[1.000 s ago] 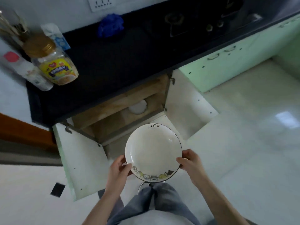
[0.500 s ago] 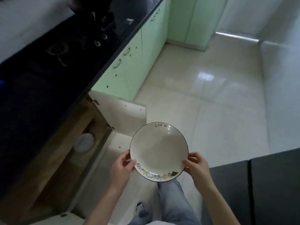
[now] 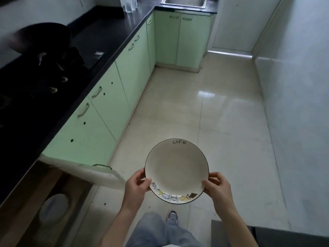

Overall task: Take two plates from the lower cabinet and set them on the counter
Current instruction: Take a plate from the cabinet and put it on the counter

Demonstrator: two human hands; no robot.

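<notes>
A person is standing in the narrow kitchen, holding a plate [image 3: 176, 168] out in front of them with both hands, above the pale floor [image 3: 222, 118] and well to the right of the counter [image 3: 99, 43]. The plate is round, so it is showing no long axis; it is lying roughly level with its hollow face turned upward, the far edge maybe tipping up a touch. The word "life" on its rim is pointing toward the far end of the room, and the band of small drawings is sitting on the near edge, closest to the person.

The left hand [image 3: 136, 186] is pinching the plate's near-left rim, thumb lying on top of the rim and fingers curling beneath. The right hand [image 3: 218, 187] is gripping the near-right rim the same way, thumb on top, fingers wrapping under and partly hidden.

The dark counter is running along the left side toward the far corner, above a row of green cabinet doors [image 3: 106, 107]. Near the left, one lower cabinet door [image 3: 85, 171] is hanging open, and inside the cabinet [image 3: 35, 202] a second pale plate [image 3: 54, 206] is lying on the wooden shelf, blurred. A sink [image 3: 184, 1] is sitting at the far end. The person's leg and shoe [image 3: 172, 217] are showing below the plate.
</notes>
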